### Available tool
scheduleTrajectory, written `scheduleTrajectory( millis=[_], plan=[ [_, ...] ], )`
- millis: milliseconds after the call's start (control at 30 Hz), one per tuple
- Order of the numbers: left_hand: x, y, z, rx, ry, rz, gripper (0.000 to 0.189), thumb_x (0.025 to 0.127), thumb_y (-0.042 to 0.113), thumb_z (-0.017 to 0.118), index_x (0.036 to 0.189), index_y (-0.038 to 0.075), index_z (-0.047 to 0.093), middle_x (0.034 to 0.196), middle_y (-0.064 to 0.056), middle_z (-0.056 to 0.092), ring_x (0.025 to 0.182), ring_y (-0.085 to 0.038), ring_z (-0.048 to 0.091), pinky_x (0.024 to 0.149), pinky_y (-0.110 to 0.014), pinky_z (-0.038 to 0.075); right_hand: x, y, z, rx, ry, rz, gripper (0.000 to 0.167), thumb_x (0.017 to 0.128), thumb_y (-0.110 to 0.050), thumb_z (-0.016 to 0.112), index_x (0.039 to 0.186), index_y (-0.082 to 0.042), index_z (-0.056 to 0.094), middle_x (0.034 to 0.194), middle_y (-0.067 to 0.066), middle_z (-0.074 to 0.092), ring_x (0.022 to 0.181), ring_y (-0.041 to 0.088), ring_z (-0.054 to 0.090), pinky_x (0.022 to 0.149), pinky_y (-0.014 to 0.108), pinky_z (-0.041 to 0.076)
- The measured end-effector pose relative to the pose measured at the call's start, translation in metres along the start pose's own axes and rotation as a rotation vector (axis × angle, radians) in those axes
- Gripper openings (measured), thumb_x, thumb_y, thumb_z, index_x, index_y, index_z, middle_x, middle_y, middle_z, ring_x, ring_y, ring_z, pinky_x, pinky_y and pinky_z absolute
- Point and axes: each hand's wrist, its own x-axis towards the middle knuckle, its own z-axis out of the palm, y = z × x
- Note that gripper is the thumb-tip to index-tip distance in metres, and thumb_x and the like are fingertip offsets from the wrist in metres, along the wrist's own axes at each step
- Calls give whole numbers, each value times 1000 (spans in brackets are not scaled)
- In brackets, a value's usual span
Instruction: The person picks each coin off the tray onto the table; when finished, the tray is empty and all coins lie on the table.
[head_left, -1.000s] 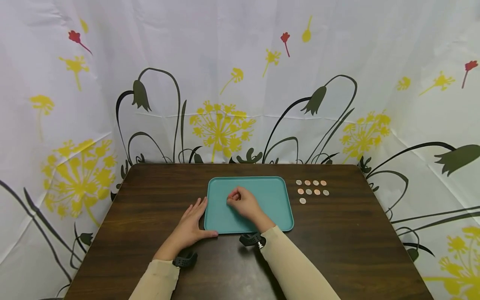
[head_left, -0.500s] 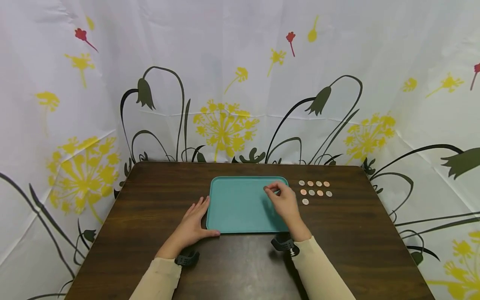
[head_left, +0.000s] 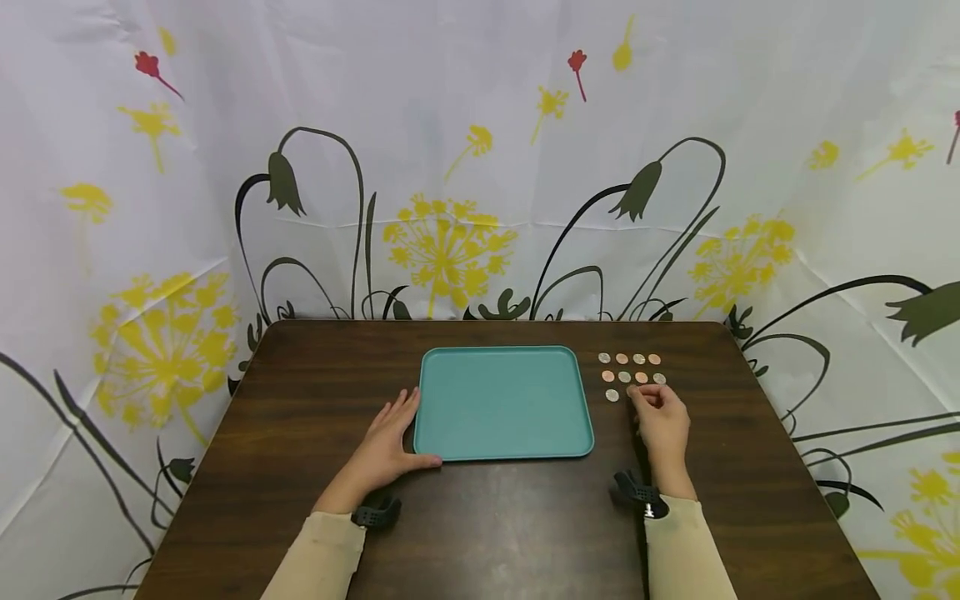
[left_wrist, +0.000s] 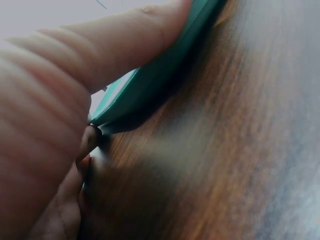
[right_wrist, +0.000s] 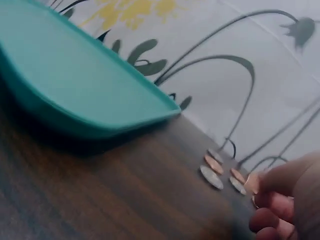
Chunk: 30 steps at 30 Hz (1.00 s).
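A teal rectangular tray (head_left: 502,403) lies on the dark wooden table. My left hand (head_left: 384,448) rests at its near left corner, fingers spread along the left side and thumb on the front rim. To the right of the tray, my right hand (head_left: 663,427) pinches a copper-coloured coin (right_wrist: 252,183) between thumb and forefinger, low over the table. Rows of copper and silver coins lie just beyond it, among them a silver coin (head_left: 612,395) left of the fingertips. My curled fingers partly hide the pinched coin.
The brown table (head_left: 517,533) reaches back to a white curtain (head_left: 480,83) printed with flowers. A dark band (head_left: 378,512) sits on the left wrist and another band (head_left: 637,490) on the right.
My right hand has moved from above the middle of the tray rightward, past the tray's right edge, to the near side of the coin rows. The left hand stays at the tray's corner.
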Motion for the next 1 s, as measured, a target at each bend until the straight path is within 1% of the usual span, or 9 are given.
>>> scheduleTrajectory(
  millis=[67, 167, 300, 367, 467, 567, 667, 833, 1000],
  plan=[
    [0, -1, -2, 3, -4, -1, 130, 83, 55, 93, 175, 5, 15, 182, -18, 17, 172, -40, 10, 137, -65, 4, 2, 1, 3, -21, -1, 22, 25, 101, -32, 82, 102, -8, 77, 77, 0, 72, 52, 8, 61, 44, 25, 52],
    [0, -2, -3, 4, -6, -8, 131, 83, 57, 92, 176, 6, 15, 183, -17, 16, 172, -39, 9, 137, -65, 4, 4, -2, 5, -55, -20, 39, 24, 101, -31, 80, 101, -7, 77, 72, -2, 69, 51, 10, 60, 44, 27, 51],
    [-2, -4, -2, 6, -8, -17, 131, 83, 57, 92, 176, 7, 15, 183, -16, 16, 172, -38, 9, 137, -65, 4, 4, -6, 3, -84, -75, 83, 24, 101, -27, 79, 99, -4, 75, 67, -1, 66, 49, 14, 59, 45, 30, 51],
    [-3, -5, -2, 9, -11, -20, 131, 83, 57, 92, 176, 7, 15, 183, -16, 16, 172, -38, 9, 137, -65, 4, 4, -7, 2, -100, -110, 114, 24, 100, -25, 79, 100, -3, 73, 67, 0, 66, 51, 16, 60, 46, 31, 52],
    [-5, -5, -2, 6, -14, -19, 131, 82, 57, 93, 176, 7, 16, 183, -15, 16, 172, -38, 10, 137, -64, 4, 8, -8, 0, -156, -145, 121, 24, 100, -25, 78, 103, -2, 70, 69, 0, 67, 52, 16, 63, 47, 32, 51],
    [-5, -4, -3, 2, -10, -9, 131, 82, 58, 93, 176, 7, 16, 183, -16, 16, 172, -39, 10, 137, -64, 4, 12, -9, -1, -207, -141, 102, 23, 99, -24, 77, 103, -3, 69, 69, 0, 68, 52, 16, 64, 46, 33, 50],
    [-6, -4, -3, 1, -6, -13, 131, 82, 57, 93, 176, 9, 15, 183, -15, 16, 172, -37, 10, 138, -62, 4, 11, -11, 1, -227, -118, 86, 22, 99, -25, 77, 99, -4, 71, 68, 0, 67, 51, 16, 64, 45, 32, 50],
    [-9, -7, -1, 7, -10, -21, 132, 82, 60, 92, 176, 9, 15, 184, -13, 16, 172, -36, 9, 138, -63, 4, 8, -9, 3, -230, -115, 96, 23, 100, -27, 77, 98, -4, 73, 67, -1, 67, 50, 15, 64, 45, 32, 50],
    [-10, -9, 0, -5, -3, -14, 131, 82, 60, 92, 176, 10, 15, 183, -13, 17, 172, -36, 10, 137, -64, 5, 7, -7, 4, -202, -93, 99, 23, 100, -26, 77, 99, -4, 72, 70, 0, 68, 50, 15, 65, 45, 30, 50]
  ],
)
